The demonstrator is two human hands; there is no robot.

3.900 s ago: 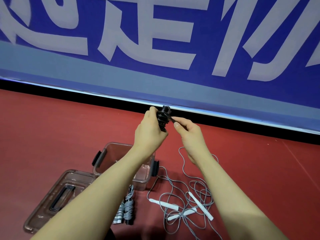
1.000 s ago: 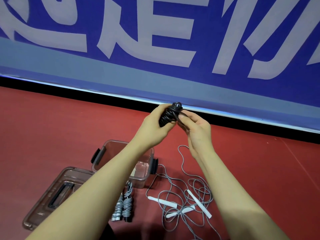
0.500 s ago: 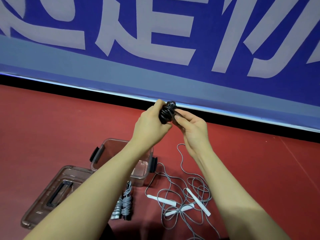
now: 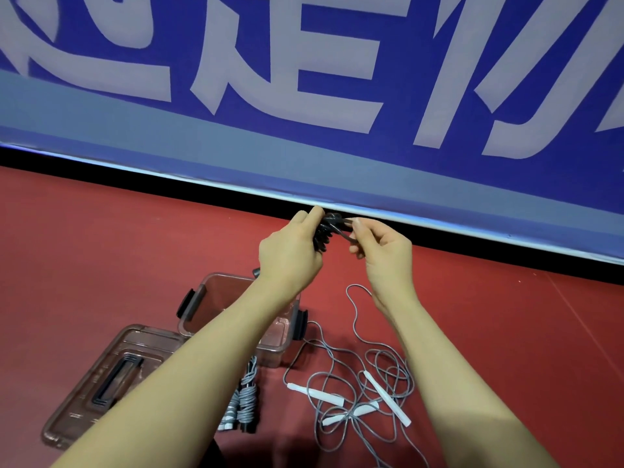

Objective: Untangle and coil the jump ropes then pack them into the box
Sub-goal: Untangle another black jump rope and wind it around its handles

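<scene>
I hold a black jump rope (image 4: 327, 231), wound into a tight bundle, up in front of me. My left hand (image 4: 290, 255) grips the bundle, and my right hand (image 4: 381, 248) pinches a loop of its cord at the top. On the red floor below lies a tangle of grey rope with white handles (image 4: 358, 396). A coiled grey rope (image 4: 244, 405) lies beside it. The clear plastic box (image 4: 199, 305) stands open behind my left forearm, which hides most of it.
The box's lid (image 4: 101, 383) lies flat on the floor to the left of the box. A blue banner (image 4: 304, 96) with large white characters runs across the back. Open red floor lies left and right of the ropes.
My right hand has drawn away from the bundle to the right, pulling a loop of black cord out. Both hands stay at about the same height.
</scene>
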